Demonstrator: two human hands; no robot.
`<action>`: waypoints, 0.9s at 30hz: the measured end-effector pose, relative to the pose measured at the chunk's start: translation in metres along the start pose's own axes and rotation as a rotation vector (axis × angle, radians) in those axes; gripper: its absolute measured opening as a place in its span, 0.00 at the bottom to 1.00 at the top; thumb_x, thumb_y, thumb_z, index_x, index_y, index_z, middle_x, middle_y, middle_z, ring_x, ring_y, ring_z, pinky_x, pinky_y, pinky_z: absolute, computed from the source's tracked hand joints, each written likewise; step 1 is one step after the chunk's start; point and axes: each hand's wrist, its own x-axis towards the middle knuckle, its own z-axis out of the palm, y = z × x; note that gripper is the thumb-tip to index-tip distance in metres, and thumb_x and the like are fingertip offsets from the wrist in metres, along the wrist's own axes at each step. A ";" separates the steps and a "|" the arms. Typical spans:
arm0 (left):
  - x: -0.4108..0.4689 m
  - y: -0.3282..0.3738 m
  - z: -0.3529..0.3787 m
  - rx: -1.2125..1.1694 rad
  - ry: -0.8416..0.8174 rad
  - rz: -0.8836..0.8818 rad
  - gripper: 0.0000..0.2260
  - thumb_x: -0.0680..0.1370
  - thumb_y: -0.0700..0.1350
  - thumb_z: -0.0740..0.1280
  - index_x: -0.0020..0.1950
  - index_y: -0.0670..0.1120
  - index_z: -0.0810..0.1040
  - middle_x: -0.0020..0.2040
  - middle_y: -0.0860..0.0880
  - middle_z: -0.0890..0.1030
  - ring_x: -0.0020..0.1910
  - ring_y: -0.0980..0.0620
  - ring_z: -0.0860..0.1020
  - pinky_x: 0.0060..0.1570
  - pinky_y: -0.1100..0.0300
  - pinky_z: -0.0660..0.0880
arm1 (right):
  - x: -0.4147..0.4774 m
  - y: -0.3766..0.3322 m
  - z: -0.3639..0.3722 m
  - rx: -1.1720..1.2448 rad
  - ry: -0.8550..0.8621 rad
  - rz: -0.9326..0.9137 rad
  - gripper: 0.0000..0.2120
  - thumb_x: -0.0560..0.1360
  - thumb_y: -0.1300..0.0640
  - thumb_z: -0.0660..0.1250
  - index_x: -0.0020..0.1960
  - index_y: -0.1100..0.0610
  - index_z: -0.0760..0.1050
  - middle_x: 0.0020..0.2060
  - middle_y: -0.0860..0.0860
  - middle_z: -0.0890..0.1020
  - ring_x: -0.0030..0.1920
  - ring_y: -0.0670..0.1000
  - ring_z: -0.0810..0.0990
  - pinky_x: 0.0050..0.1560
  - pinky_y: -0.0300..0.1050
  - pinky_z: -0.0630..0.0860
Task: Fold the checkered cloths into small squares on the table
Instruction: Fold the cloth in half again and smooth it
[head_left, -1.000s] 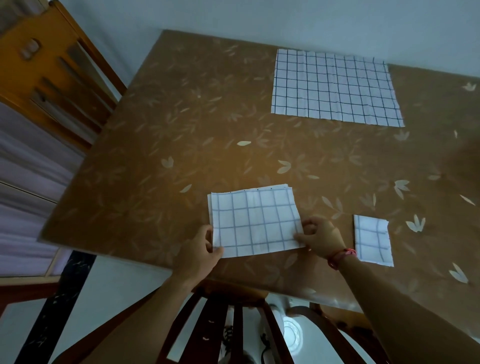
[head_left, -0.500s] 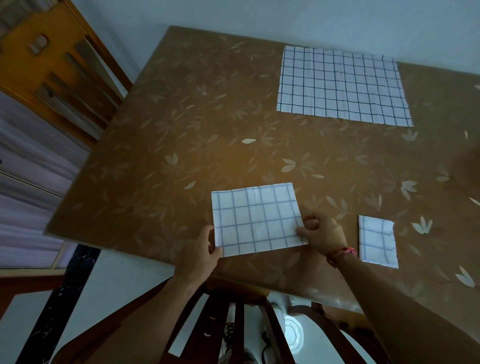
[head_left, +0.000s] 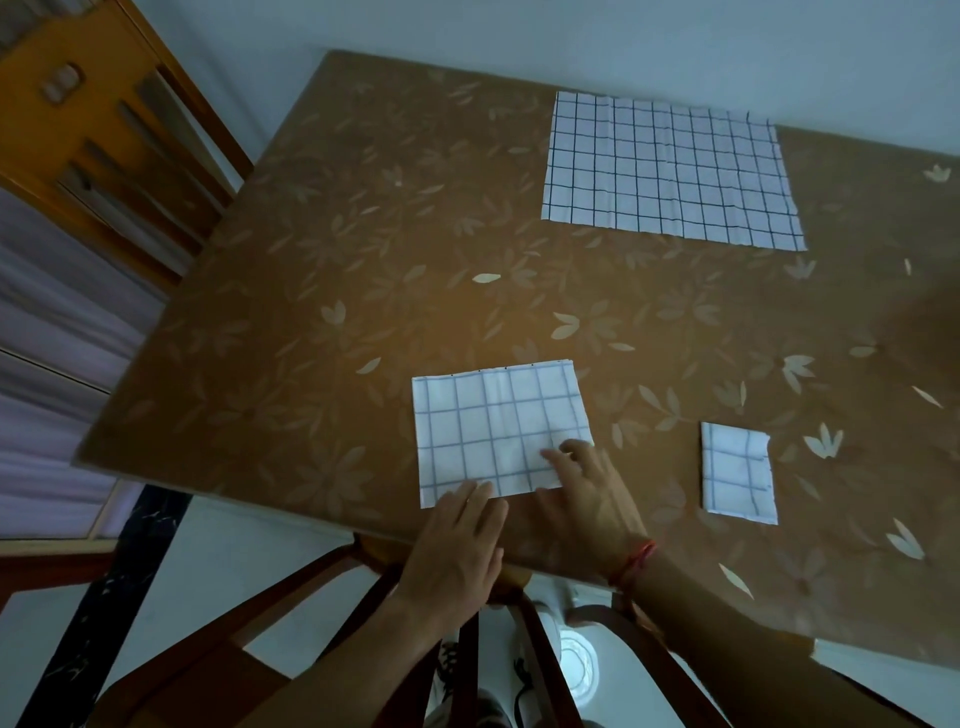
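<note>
Half-folded cloth (head_left: 498, 431) lies by the tabletop (head_left: 311, 260) near edge, long axis left-right, just far of both hands: left hand (head_left: 457, 545) & right hand (head_left: 587, 499) press flat, grip apart, clamping nothing, right prob. on the near-right corner.

Readable text: none (no letters, numbers, brands or signs anywhere).
near-edge cloth (head_left: 498, 431): grid lines only.
far-edge cloth (head_left: 670, 166): grid lines only.
small folded cloth (head_left: 737, 473): grid lines only.
tabletop (head_left: 363, 234): pale leaf pattern only.
</note>
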 end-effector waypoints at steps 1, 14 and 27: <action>-0.001 0.001 0.002 0.022 -0.012 -0.012 0.22 0.76 0.49 0.63 0.68 0.43 0.69 0.69 0.42 0.70 0.69 0.42 0.67 0.67 0.47 0.69 | -0.007 -0.006 0.003 -0.040 0.007 -0.086 0.26 0.77 0.42 0.56 0.62 0.60 0.74 0.58 0.61 0.76 0.57 0.60 0.77 0.51 0.57 0.80; 0.004 -0.002 0.015 0.109 -0.147 -0.097 0.34 0.75 0.52 0.67 0.75 0.42 0.58 0.75 0.39 0.63 0.75 0.38 0.61 0.65 0.37 0.67 | -0.028 -0.022 0.026 -0.261 -0.315 -0.195 0.36 0.81 0.39 0.37 0.72 0.62 0.67 0.73 0.61 0.66 0.74 0.60 0.63 0.68 0.60 0.68; -0.003 -0.011 0.023 0.110 -0.152 -0.120 0.28 0.80 0.55 0.51 0.77 0.42 0.55 0.78 0.41 0.58 0.76 0.40 0.56 0.70 0.41 0.64 | -0.027 -0.014 0.039 -0.287 -0.378 -0.259 0.33 0.81 0.40 0.49 0.76 0.64 0.58 0.76 0.64 0.56 0.76 0.62 0.54 0.70 0.60 0.65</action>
